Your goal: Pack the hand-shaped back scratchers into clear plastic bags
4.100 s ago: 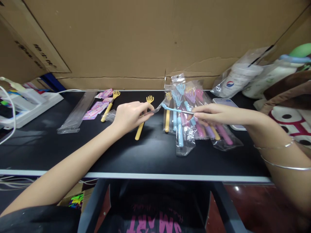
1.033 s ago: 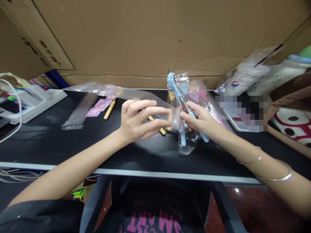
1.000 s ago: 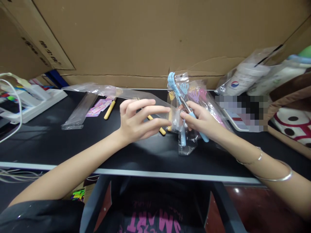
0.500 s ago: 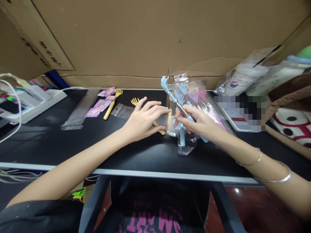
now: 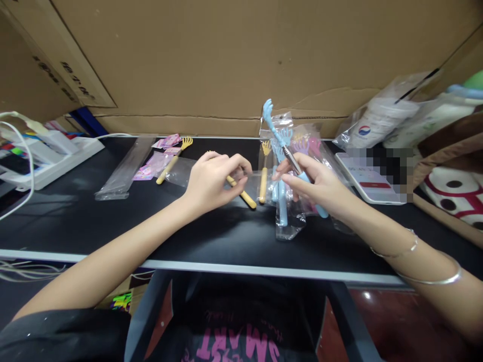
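My right hand [image 5: 319, 183] is closed round a blue back scratcher [image 5: 290, 155] with a metal shaft, its claw end tilted up toward the cardboard. My left hand [image 5: 211, 182] has its thumb and fingers pinched together on a clear plastic bag [image 5: 180, 173], which stretches toward the right hand. Under the left hand lies a yellow back scratcher [image 5: 247, 198], partly hidden. Between the hands and just beyond, bagged back scratchers lie on the table, one yellow [image 5: 263, 186] and others blue [image 5: 283, 213], purple and pink, partly covered by the right hand.
Another yellow back scratcher [image 5: 173, 163] lies left, beside pink cards [image 5: 145, 171] and flat clear bags [image 5: 121, 173]. At far left is a white power strip [image 5: 71, 156]. On the right are a phone [image 5: 354, 173] and a bagged cup [image 5: 381, 120]. Cardboard [image 5: 234, 60] stands behind.
My left hand's spread fingers have curled into a pinch on the clear bag. The blue back scratcher in my right hand has shifted slightly right, its claw end higher.
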`<state>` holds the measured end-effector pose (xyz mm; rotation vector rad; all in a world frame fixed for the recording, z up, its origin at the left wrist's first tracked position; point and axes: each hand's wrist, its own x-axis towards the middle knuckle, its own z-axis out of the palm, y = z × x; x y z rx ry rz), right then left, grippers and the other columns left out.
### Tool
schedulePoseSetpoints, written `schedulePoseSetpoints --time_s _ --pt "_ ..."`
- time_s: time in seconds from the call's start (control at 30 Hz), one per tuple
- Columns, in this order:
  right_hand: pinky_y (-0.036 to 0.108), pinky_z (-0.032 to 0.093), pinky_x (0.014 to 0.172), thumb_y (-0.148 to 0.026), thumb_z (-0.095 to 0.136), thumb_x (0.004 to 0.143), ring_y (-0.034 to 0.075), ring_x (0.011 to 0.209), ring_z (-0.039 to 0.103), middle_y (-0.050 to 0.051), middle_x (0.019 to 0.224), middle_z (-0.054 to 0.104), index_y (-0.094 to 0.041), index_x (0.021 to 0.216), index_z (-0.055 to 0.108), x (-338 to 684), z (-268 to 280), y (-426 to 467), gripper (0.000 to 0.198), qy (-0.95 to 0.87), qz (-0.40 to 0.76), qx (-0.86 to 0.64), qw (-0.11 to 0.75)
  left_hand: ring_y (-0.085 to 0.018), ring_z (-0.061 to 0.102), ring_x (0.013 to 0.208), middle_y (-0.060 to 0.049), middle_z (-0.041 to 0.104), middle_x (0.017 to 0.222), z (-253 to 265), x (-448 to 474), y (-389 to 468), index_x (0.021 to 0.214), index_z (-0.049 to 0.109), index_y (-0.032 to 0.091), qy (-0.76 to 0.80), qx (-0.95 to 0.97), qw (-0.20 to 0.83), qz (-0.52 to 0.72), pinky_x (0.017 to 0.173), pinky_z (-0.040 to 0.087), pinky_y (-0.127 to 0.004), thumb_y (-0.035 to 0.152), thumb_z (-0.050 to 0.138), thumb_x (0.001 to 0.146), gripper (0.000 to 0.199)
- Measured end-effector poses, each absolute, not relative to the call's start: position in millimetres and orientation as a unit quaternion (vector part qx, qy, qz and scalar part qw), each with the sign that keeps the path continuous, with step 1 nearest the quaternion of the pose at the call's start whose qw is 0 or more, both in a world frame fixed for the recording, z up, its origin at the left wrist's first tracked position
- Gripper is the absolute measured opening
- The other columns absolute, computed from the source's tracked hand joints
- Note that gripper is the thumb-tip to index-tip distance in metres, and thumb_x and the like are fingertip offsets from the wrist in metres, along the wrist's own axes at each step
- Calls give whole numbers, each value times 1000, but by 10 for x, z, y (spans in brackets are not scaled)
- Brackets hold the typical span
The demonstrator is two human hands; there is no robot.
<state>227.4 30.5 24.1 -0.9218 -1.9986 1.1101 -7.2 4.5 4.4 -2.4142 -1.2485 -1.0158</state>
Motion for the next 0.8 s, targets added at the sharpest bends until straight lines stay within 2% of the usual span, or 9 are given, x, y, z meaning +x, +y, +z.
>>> schedulePoseSetpoints --time_s 0.1,0.17,0.27,0.4,0.67,0.8 --pt "21 47 46 -41 61 85 3 46 43 -1 83 62 -21 99 55 2291 209 339 25 -756 443 -349 331 -12 59 68 5 65 69 79 -82 48 88 64 23 -445 -806 144 -362 75 38 -28 21 54 83 12" --pt "20 43 43 -41 61 85 4 47 46 -2 79 62 -21 99 54 2300 199 348 26 -758 449 -346 323 -11 57 64 5 64 66 90 -73 44 82 65 23 -454 -795 151 -372 72 36 -28 24 56 83 9" --pt "18 37 39 -40 62 84 6 49 50 -2 73 61 -20 99 54 2303 209 341 26 -768 441 -351 303 -9 53 55 7 58 57 89 -63 32 78 66 22 -467 -785 131 -386 67 36 -26 32 60 85 14" --pt "18 35 38 -38 60 85 6 49 51 -4 67 59 -19 101 56 2292 240 318 25 -783 434 -356 267 -7 51 50 7 53 50 77 -78 22 82 70 24 -473 -781 94 -396 54 33 -21 37 61 85 16" --pt "18 33 38 -41 59 87 6 49 51 -3 68 62 -20 115 51 2293 251 305 36 -794 458 -332 223 -9 59 64 5 64 66 103 -147 76 81 67 22 -499 -767 140 -379 56 35 -22 25 60 80 8" --pt "18 36 42 -44 57 89 6 49 49 -4 67 61 -20 113 49 2341 282 315 35 -806 465 -327 165 -11 61 74 4 66 76 109 -192 119 82 63 20 -503 -752 145 -401 62 40 -22 20 58 77 7"
